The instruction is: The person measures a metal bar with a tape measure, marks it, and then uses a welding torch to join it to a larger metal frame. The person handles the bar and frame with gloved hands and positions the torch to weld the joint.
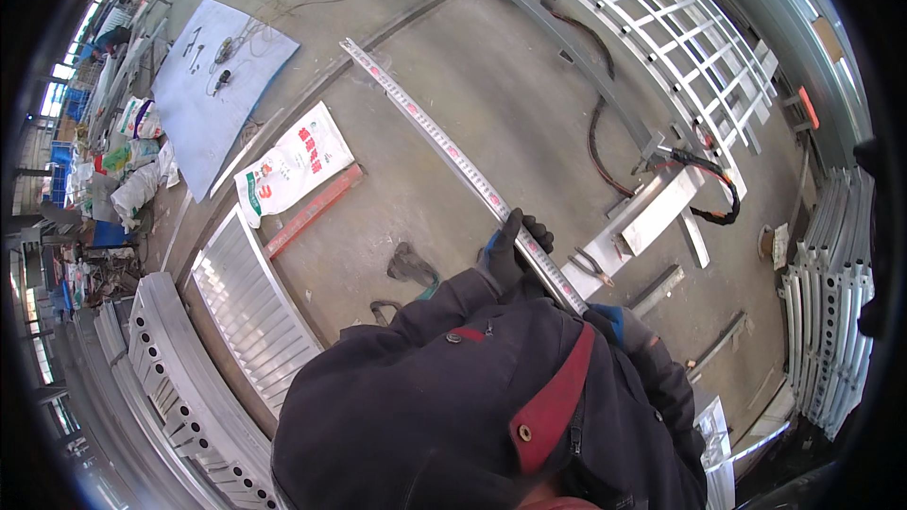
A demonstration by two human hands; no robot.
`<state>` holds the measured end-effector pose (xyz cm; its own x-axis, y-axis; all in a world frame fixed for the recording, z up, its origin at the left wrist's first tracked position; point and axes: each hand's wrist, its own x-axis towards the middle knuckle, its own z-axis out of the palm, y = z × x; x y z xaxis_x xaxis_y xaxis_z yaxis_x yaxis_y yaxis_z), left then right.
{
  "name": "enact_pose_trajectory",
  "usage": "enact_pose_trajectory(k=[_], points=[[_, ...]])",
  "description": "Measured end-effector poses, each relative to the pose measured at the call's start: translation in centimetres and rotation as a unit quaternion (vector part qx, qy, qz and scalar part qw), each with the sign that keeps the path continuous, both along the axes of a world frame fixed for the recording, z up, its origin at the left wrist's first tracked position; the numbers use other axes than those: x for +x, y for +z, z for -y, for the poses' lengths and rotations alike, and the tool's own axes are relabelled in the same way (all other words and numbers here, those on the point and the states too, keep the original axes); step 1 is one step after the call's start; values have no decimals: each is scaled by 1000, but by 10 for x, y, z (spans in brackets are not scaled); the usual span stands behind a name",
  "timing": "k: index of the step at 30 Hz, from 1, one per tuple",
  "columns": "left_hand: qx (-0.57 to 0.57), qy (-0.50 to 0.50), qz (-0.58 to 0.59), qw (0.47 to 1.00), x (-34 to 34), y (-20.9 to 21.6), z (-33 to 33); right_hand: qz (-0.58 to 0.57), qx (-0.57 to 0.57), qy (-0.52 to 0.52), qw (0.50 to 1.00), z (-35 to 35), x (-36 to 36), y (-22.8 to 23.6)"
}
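A long silver tape measure blade [444, 146] with red marks runs from the far left of centre down toward my body. A thin metal edge seems to lie along it; I cannot tell whether that is a separate bar. My left hand [515, 244], in a dark glove with blue, has its fingers curled around the blade. At the blade's near end is my right hand [616, 326], in a blue and grey glove. My jacket partly hides it, so its fingers and the tape's case do not show. Pliers [591, 267] lie on a pale metal piece beside the blade.
A white metal grid frame [661, 14] stands at the far right, with a cable [597, 137] near it. On the left are a printed white sack [298, 159], a red bar [314, 210], a ribbed panel [255, 297] and a bluish sheet [213, 94]. Stacked metal profiles [831, 312] fill the right.
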<state>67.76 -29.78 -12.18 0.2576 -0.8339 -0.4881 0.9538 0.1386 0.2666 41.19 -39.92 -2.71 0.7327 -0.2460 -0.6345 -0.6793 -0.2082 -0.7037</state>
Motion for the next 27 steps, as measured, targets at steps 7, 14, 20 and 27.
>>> enact_pose_trajectory(k=[7, 14, 20, 27], points=[[36, -12, -9, 999, 2, 19, 3, -55, -18, -93, 994, 2, -8, -9], [72, -11, 52, 996, 0, 53, 4, -46, 97, -218, 970, 6, -11, -24], [66, -40, 77, 994, 5, 53, 5, -38, 100, -194, 975, 16, -8, -23], [25, -54, 76, 995, 9, 29, 6, -63, 106, -200, 972, 22, 4, -14]])
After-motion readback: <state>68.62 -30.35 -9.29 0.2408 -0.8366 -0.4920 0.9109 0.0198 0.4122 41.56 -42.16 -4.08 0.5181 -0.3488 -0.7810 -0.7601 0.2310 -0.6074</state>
